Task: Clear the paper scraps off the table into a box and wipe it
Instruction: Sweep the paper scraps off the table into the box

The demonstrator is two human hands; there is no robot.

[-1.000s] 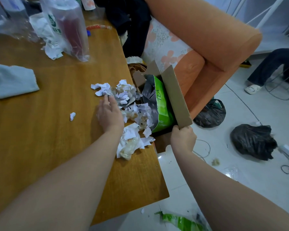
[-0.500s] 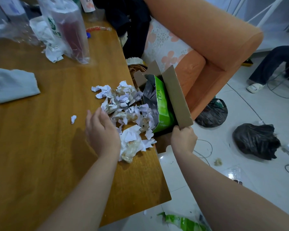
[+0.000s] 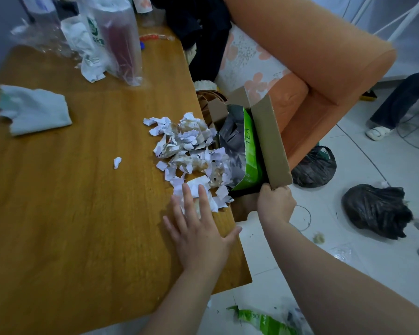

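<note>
At the table (image 3: pixel 70 213) edge, the left hand (image 3: pixel 198 235) has swung round to the pile's near end, so the scraps (image 3: pixel 186 146) sit hemmed against the box (image 3: pixel 269 141) mouth, ready for a shove. It lies flat, fingers spread, tips on the nearest scraps; the right hand (image 3: pixel 275 204) grips the box flap (one stray scrap (image 3: pixel 117 162) sits well apart).

Flat left hand (image 3: pixel 198 235) on scraps (image 3: pixel 186 146), right hand (image 3: pixel 275 204) round box (image 3: pixel 271 146)

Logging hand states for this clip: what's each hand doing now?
Left hand: open, flat, fingertips on scraps.
Right hand: gripping the box.
</note>
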